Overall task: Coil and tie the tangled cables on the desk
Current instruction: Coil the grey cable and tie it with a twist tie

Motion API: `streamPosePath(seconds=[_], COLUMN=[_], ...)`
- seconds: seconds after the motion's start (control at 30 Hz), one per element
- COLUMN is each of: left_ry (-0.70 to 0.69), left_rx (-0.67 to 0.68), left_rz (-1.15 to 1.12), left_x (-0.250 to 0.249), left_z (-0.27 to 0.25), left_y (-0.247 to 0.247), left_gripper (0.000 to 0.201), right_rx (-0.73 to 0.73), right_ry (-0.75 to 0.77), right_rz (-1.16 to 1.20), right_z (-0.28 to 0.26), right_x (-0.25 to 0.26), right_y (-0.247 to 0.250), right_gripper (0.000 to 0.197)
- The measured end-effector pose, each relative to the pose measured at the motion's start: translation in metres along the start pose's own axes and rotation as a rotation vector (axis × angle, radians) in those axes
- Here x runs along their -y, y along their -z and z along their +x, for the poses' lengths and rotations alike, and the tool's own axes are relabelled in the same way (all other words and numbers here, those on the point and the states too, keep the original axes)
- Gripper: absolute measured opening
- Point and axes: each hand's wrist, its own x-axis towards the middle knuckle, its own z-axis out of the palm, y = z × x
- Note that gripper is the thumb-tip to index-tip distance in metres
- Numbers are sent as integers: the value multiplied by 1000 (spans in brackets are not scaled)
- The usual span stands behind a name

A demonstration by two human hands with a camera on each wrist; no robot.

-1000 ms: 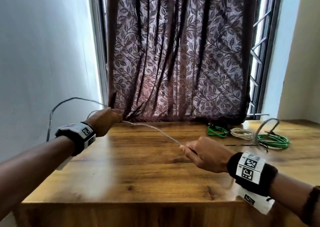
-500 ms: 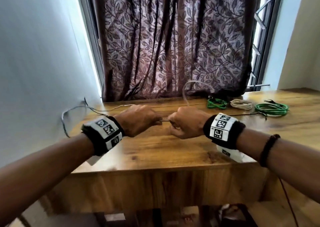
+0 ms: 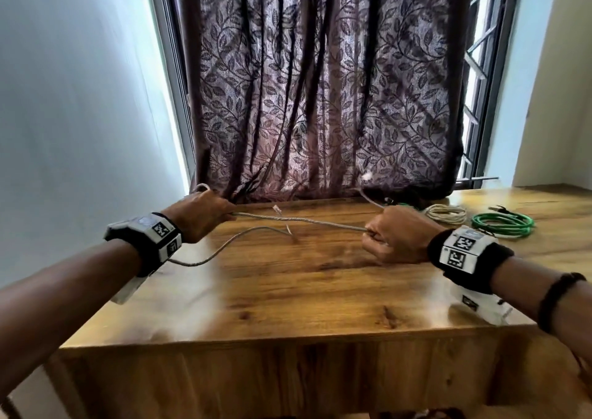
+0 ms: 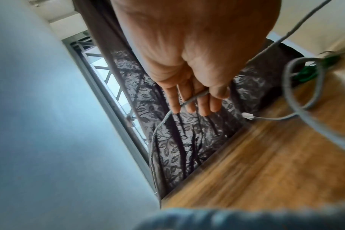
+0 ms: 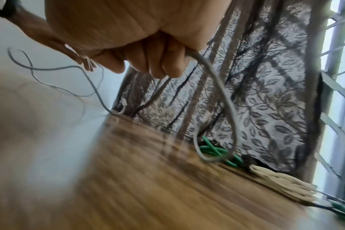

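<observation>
Both hands are clamped on one grey cable (image 3: pixel 301 221), pulled into a nearly straight run above the wooden table (image 3: pixel 288 290). The left hand (image 3: pixel 200 213) grips it near the back left corner of the table, fingers curled round it with the thumb pressing on top (the left wrist view shows this plainly), and the right hand (image 3: pixel 395 237) is fisted round it further right. The two hands are well apart. A slack length of the same cable droops from the left hand in a curve over the table, ending in a clear plug (image 4: pixel 247 116). Another loop hangs from the right fist toward the back edge. Beside the right hand, along the leaf-patterned curtain (image 3: pixel 320 98), lie a coiled cream cable (image 3: pixel 447 215) and a coiled green cable (image 3: pixel 503 225).
</observation>
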Motion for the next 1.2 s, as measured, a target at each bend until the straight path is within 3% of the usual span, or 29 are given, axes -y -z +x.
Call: streamPosePath(seconds=[0.13,0.23,0.33,0.4,0.43,0.47,0.57,0.63,0.77,0.83,1.0,1.13,1.2], left_ry=[193,251,173,104,51,3,-56,-50,-118,-113,119,145,178], left_rx=[131,358,626,692,648,567,361,238,59,36,8,49,70], left_rz=[31,164,204,66,-12,-80,-173,-157,-60,-116,-74,-87,-152], left_x=[36,29,-25,-80,-107,-125,-162,-167,-143,-121,-43,-40,-39], left_z=[0,14,41,55,60,64,67,61,38,26,-20,-21,-13], left_y=[-1,-1,16,39,46,45,32,26,28,29,30,19,8], left_gripper=[14,28,80,112,114,103,38,23,53,51,61,36,42], right_rx=[78,105,137,144,150,145,99,76,74,55,88,128,115], right_ry=[-95,-84,-73,-53,-37,-19,40,51,44,-9,-154,-143,-193], right_rz=[-48,-63,-98,-110,-116,-115,-98,-90,-125,-99,-151,-121,-3], right_z=[-24,-27,-15,-3,4,10,25,28,24,20,-12,-22,-21], right_x=[-28,-19,7,23,30,38,59,64,58,45,-10,-10,-6], right_y=[2,6,9,10,8,7,8,7,7,12,9,7,10], right_gripper=[43,45,40,38,38,38,40,38,28,26,41,47,44])
